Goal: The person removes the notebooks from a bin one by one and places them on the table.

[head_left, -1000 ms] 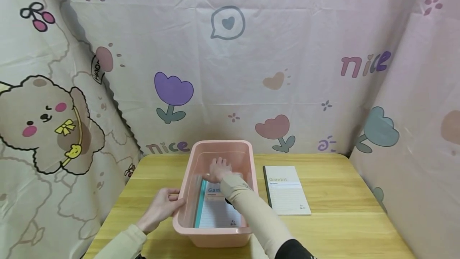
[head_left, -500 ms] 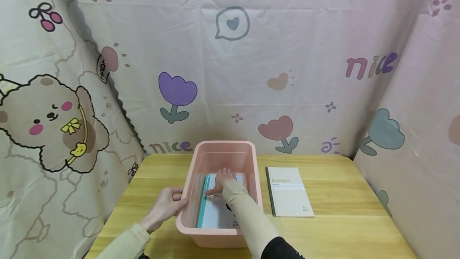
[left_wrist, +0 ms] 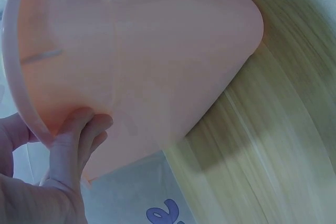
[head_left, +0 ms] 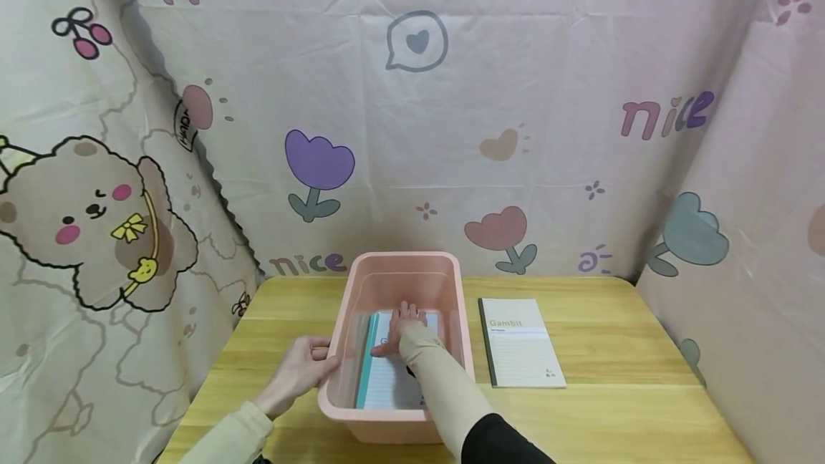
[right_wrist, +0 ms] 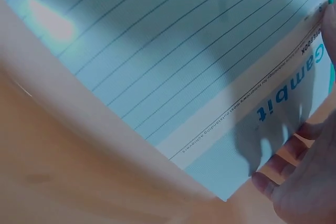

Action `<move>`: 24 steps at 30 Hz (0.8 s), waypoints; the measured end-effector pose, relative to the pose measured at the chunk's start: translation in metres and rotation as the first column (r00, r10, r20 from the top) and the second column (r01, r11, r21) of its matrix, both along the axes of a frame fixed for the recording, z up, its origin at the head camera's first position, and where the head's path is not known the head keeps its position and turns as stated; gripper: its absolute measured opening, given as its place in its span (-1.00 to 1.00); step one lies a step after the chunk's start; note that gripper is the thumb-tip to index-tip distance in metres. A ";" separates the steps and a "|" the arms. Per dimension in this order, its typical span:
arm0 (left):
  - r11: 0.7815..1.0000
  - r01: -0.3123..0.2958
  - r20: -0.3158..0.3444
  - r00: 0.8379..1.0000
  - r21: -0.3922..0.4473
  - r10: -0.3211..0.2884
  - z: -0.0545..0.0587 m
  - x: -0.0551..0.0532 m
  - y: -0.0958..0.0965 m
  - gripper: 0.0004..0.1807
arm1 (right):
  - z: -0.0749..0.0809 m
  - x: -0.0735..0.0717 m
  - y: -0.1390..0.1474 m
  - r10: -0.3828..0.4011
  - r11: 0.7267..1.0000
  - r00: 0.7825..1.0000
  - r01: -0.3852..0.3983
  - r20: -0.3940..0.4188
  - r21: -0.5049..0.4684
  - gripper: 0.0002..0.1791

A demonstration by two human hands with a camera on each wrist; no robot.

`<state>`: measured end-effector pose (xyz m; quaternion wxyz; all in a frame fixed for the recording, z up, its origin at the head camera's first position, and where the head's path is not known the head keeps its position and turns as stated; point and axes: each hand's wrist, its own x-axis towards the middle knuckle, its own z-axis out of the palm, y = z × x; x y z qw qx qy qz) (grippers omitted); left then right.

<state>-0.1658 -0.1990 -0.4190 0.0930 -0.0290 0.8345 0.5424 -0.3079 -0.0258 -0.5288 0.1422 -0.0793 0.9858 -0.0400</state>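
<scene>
Lowered since a second ago, my right hand (head_left: pixel 403 330) spreads loosely across the teal-spined Gambit notebook (head_left: pixel 385 387) beneath it in the pink tub (head_left: pixel 393 429) my left hand (head_left: pixel 299 372) pinches, likely to steady it.

The pink tub (head_left: pixel 404 285) is open from above, most freely over its far end, while its walls block any sideways reach to the notebook (head_left: pixel 387 389) inside. The left grip (head_left: pixel 299 371) occupies the left rim; the right grip (head_left: pixel 404 329) is down inside, its sleeve (head_left: pixel 445 382) crossing the near right corner. A white notebook (head_left: pixel 523 346) lies flat just right of the tub, with open worktop (head_left: pixel 625 349) beyond it; a curtain (head_left: pixel 412 113) rises behind.
</scene>
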 end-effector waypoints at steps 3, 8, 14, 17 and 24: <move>0.999 -0.029 0.009 1.000 -0.012 0.030 0.000 0.000 0.002 -0.51 | -0.004 -0.001 0.000 0.003 1.000 1.000 -0.003 -0.010 0.004 0.36; 1.000 -0.011 0.000 1.000 0.008 0.011 0.002 -0.001 0.004 -0.51 | -0.004 -0.004 0.003 -0.003 1.000 1.000 0.003 0.000 -0.022 0.36; 0.999 0.028 -0.003 1.000 0.026 -0.028 0.003 0.000 0.002 -0.50 | -0.004 -0.004 0.003 0.035 0.999 0.998 -0.036 -0.053 -0.004 0.33; 0.999 0.027 -0.006 1.000 0.025 -0.027 0.002 0.000 0.001 -0.49 | -0.005 -0.005 0.000 0.043 0.999 0.995 -0.043 -0.087 0.004 0.31; 1.000 0.013 -0.006 1.000 0.020 -0.013 0.000 0.001 0.000 -0.49 | -0.010 -0.010 -0.001 0.065 0.997 0.993 -0.062 -0.103 0.034 0.29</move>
